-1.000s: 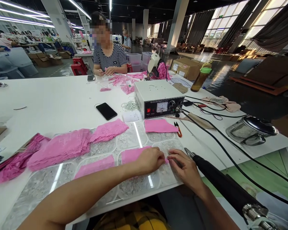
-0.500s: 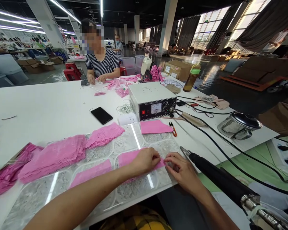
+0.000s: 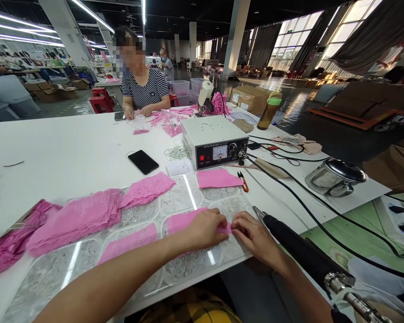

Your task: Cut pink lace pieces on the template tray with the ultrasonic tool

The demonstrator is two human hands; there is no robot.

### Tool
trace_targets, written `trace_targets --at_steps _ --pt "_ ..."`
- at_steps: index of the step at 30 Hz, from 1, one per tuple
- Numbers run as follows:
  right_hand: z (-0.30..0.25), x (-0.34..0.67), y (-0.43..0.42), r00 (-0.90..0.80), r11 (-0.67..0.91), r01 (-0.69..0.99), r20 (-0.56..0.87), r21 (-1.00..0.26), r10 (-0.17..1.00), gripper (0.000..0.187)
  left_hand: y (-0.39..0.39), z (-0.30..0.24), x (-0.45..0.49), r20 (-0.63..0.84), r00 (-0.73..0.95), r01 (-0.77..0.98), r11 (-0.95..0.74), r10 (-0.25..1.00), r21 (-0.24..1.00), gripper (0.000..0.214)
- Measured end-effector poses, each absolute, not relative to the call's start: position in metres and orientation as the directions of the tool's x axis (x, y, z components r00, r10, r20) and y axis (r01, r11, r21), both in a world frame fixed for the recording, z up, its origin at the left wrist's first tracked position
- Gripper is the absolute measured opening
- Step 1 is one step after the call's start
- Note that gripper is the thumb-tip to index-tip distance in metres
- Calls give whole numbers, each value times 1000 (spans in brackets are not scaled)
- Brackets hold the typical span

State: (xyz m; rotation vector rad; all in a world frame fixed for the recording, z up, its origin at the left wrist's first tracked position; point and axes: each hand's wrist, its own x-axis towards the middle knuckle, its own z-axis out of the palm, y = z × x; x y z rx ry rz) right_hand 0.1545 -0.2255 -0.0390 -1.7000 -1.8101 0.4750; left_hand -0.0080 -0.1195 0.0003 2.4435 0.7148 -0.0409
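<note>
My left hand (image 3: 205, 229) rests curled on a pink fabric piece (image 3: 180, 220) that lies on a clear plate over a patterned mat (image 3: 185, 269). My right hand (image 3: 254, 237) meets it from the right, its fingertips pinching the same piece's right edge. A black handheld tool (image 3: 299, 253) with a metal tip and a cable lies just right of my right hand. A stack of pink lace pieces (image 3: 77, 217) sits to the left, and another flat pink piece (image 3: 217, 178) lies beyond my hands.
A white control box (image 3: 213, 140) with dials stands behind, with red-handled snips (image 3: 244, 181) near it. A black phone (image 3: 143, 161), a metal-lidded pot (image 3: 335, 177) and a bottle (image 3: 267, 112) share the white table. A person in a striped shirt (image 3: 143, 92) sits opposite.
My hands have drawn slightly closer together on the pink piece. The view shifted a little between the first frame and now.
</note>
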Motion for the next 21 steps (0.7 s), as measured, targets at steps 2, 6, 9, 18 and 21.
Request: trace_targets --at_steps 2,6,9,18,21 --pt "-40 154 -226 -1 110 773 173 -625 985 15 -120 2 -8 -190 858 501 -696 477 514 16" --pt "-40 154 -224 5 115 752 180 -649 984 18 -120 3 -8 -190 857 503 -704 478 502 13" --pt "-39 155 -222 16 123 722 194 -681 981 21 -121 2 -8 -178 855 504 -701 487 505 14" --pt "-32 151 -216 22 127 718 204 -685 979 21 -120 -9 -5 -124 839 507 -679 530 530 14" --pt "-31 149 -214 39 124 693 208 -711 977 21 -120 -7 -4 -125 827 518 -657 548 548 14"
